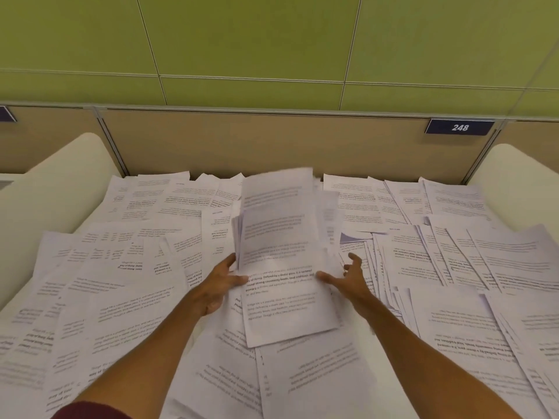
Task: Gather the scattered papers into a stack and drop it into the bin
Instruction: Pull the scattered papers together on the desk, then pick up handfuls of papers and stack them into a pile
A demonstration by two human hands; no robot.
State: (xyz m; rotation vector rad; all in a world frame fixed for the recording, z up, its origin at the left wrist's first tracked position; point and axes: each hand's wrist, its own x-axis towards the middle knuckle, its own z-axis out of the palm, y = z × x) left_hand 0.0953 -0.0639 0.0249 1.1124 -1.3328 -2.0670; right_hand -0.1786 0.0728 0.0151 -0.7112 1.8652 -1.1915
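Head view, looking forward and down over a white worktop (390,400) almost fully covered by loose printed papers (127,297). Sheets overlap at many angles, text mostly unreadable; those at 3 o'clock fan out in slanted rows.

Centre of view: a partial stack (281,252) of sheets, slightly blurred, its far end raised toward 12 o'clock, its near end lying over the loose sheets at 6 o'clock. The top sheet shows several paragraphs of print, some in bold.

Left hand (219,285): at the stack's left edge, about 9 o'clock from stack centre. Thumb lies on the top sheet, fingers run up along and behind the left edge. It is closed on the stack.

Right hand (352,278): at the stack's right edge, about 3 o'clock from stack centre. Thumb tip touches the top sheet's right margin; fingers are spread and curled, off the paper's edge. Not closed on the stack; whether the fingers touch the sheets below cannot be told.

Both forearms enter from 6 o'clock, spread apart; a dark red sleeve (90,411) shows at 7 o'clock.

At 12 o'clock beyond the papers: a beige partition (257,140) bearing a dark plate reading "248" (459,127), green wall panels (242,34) above. Cream rounded dividers (60,182) flank the worktop at 10 and 2 o'clock.
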